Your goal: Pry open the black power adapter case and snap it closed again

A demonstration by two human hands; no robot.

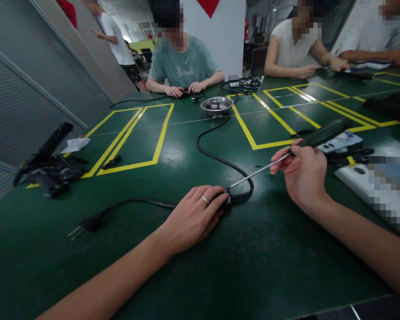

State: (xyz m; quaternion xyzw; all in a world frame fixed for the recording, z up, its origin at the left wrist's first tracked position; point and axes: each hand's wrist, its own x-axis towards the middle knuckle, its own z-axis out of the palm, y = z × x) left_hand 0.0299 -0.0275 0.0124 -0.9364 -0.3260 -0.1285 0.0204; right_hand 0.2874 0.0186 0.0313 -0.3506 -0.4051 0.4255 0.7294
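Observation:
My left hand [195, 218], with a ring on one finger, is closed over a small black box on a power cord [227, 201] and holds it against the green table. Most of the box is hidden under the fingers. From its left side the cord runs to a two-pin plug [90, 223]; on the right a black cable [216, 157] curls away towards the back. My right hand [305, 173] is shut on a screwdriver [326, 133] with a dark green handle. The shaft slants down to the left, and its tip meets the box's top right end, beside my left fingertips.
A metal bowl [216, 106] with small parts stands at the back. Black parts [51, 164] lie in a heap at the left. Phones [342, 142] and a white case [376, 191] are at the right. Yellow tape [160, 142] marks the table [146, 275]. Several people sit or stand beyond.

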